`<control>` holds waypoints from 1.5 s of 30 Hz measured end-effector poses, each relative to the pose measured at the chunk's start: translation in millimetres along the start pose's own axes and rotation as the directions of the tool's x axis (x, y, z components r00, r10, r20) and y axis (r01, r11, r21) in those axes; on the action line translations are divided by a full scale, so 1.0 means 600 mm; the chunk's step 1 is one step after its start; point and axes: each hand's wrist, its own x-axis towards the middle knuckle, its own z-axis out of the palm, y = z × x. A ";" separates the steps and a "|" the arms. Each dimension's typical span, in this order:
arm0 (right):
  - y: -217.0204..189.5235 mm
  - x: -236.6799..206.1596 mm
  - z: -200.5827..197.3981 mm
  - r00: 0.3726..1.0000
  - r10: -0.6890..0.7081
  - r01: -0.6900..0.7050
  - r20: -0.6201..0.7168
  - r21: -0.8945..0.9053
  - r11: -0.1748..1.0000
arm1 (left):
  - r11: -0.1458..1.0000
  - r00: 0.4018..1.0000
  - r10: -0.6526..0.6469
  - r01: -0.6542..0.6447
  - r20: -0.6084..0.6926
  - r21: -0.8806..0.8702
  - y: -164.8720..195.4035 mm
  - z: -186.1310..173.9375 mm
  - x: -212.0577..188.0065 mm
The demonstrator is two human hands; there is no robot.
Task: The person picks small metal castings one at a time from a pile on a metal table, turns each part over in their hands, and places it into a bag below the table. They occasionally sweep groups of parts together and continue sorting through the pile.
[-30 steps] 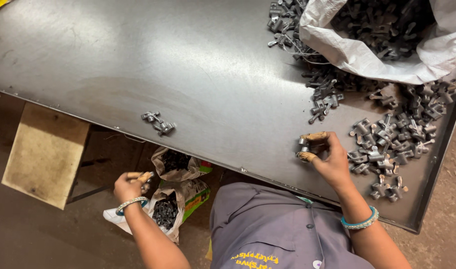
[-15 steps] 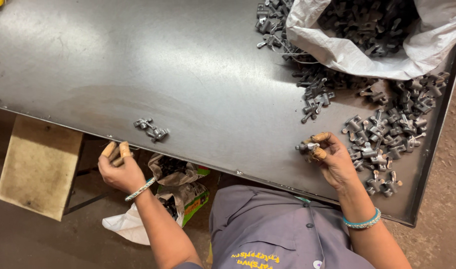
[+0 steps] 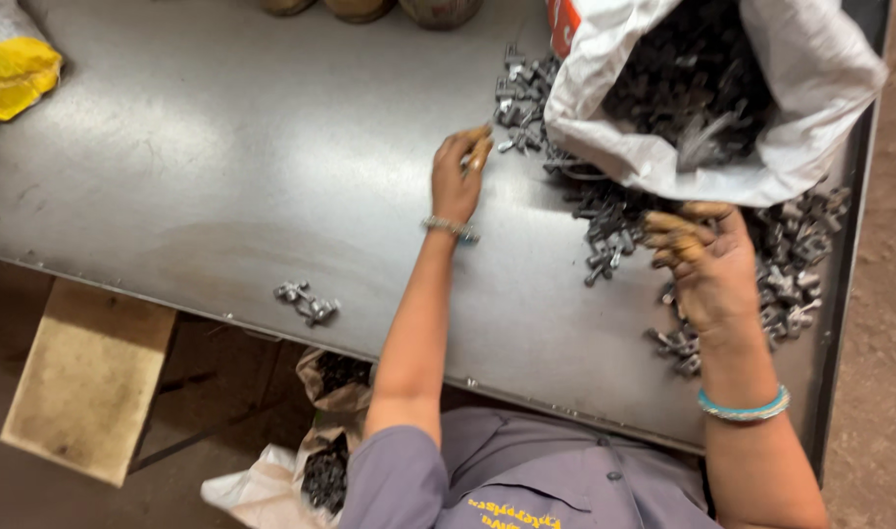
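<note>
A heap of small grey metal parts (image 3: 800, 255) lies on the steel table (image 3: 222, 176), spilling from an open white sack (image 3: 810, 118) at the back right. My left hand (image 3: 458, 181) stretches across the table. Its fingertips are at the near edge of the parts (image 3: 516, 108) beside the sack's mouth, with nothing clearly held. My right hand (image 3: 707, 269) rests on the heap in front of the sack, fingers curled down among the parts. A few separate parts (image 3: 308, 302) lie alone near the table's front edge.
A yellow bag (image 3: 12, 69) sits at the table's back left corner. Under the front edge stand a brown bag of dark parts (image 3: 340, 377) and a white bag (image 3: 271, 490). A wooden board (image 3: 85, 377) lies on the floor at the left.
My left hand has come up from below the table edge and reached across to the parts by the sack. My right hand has shifted further into the heap.
</note>
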 end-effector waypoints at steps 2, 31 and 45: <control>0.021 -0.001 0.027 0.985 -0.154 0.168 0.072 -0.549 0.819 | 0.934 0.999 0.012 0.002 -0.037 0.357 0.008 0.050 0.070; 0.106 -0.191 0.015 0.999 -0.045 0.016 0.012 -0.997 0.078 | 0.943 0.946 -0.057 -0.054 0.318 0.329 0.040 0.067 0.074; 0.108 -0.215 0.003 0.941 -0.145 0.325 0.306 -0.936 0.134 | 0.910 0.986 -0.149 0.166 -0.074 0.379 0.027 0.098 -0.178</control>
